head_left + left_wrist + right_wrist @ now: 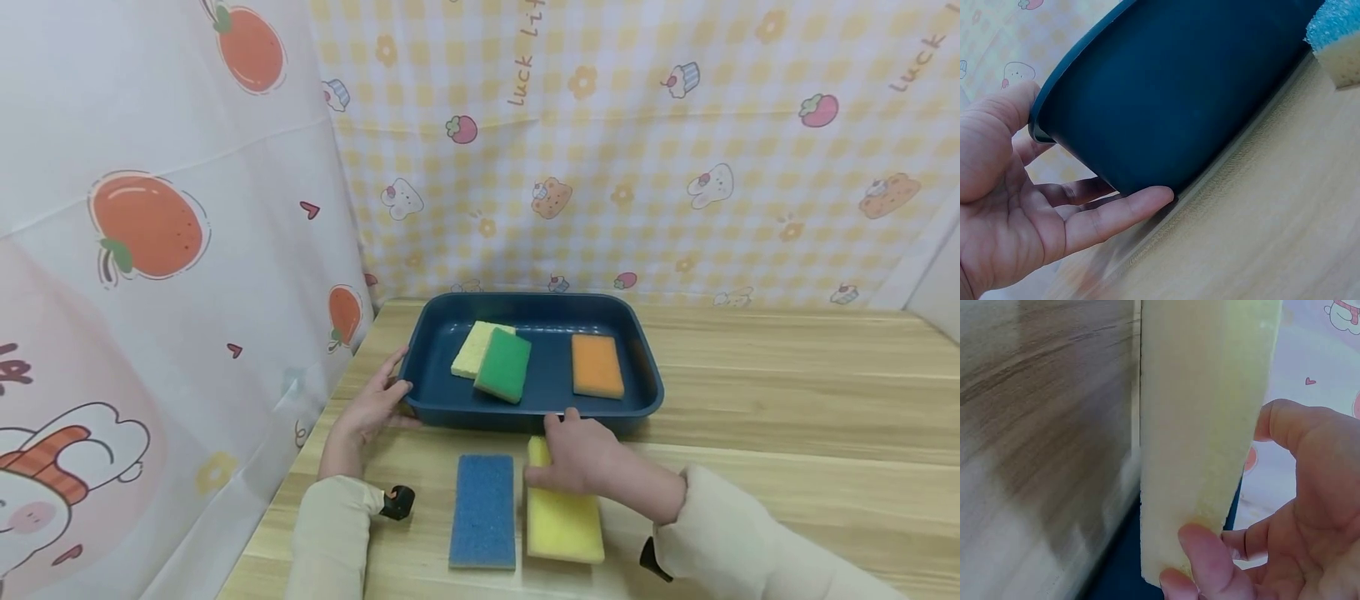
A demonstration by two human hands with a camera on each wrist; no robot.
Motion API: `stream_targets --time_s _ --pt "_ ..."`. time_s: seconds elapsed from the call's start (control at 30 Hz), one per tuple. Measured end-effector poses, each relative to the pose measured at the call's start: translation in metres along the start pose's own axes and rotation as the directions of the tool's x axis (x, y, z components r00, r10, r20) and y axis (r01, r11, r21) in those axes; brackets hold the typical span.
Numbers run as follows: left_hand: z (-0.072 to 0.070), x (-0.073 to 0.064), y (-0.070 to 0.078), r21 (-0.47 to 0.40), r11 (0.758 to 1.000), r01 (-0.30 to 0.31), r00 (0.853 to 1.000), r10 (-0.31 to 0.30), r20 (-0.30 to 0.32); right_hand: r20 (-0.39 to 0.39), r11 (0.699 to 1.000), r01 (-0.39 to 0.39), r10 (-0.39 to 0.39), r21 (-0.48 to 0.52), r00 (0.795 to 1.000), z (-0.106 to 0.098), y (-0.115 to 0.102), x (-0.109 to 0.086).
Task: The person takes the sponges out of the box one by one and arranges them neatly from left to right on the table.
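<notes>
At the left end of a dark blue rectangular tray [465, 414], my left hand [372, 406] grips the wall. Its thumb lies over the rim and its fingers spread against the side and lower edge, as the left wrist view shows. My right hand [581, 458] holds a yellow sponge [566, 529] near its far end, just in front of the tray. In the right wrist view the sponge [1191, 437] shows its pale side, with the thumb and fingers on opposite edges. A blue scouring sponge [483, 512] lies flat on the table, left of the yellow one.
Inside the tray, a green sponge [504, 365] leans on a pale yellow one [472, 350] at the left. An orange sponge [597, 367] lies at the right. Patterned cloth [622, 150] hangs behind and to the left of the wooden table [787, 392].
</notes>
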State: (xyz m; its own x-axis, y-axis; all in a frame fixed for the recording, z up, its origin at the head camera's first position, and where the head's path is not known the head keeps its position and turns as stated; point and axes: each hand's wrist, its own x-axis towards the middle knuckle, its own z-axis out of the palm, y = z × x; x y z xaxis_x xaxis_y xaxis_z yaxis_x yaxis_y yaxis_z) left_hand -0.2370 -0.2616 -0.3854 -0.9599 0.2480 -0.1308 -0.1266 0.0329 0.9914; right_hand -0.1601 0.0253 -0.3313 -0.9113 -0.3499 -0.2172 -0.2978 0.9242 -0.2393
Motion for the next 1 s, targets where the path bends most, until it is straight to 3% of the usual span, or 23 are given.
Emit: stream_targets --time_s 1.0 --pt "0.0 0.0 -0.001 -0.001 1.0 -0.014 1.0 0.014 0.012 -0.002 1.0 0.026 -0.026 -0.011 1.0 0.034 0.003 0.011"
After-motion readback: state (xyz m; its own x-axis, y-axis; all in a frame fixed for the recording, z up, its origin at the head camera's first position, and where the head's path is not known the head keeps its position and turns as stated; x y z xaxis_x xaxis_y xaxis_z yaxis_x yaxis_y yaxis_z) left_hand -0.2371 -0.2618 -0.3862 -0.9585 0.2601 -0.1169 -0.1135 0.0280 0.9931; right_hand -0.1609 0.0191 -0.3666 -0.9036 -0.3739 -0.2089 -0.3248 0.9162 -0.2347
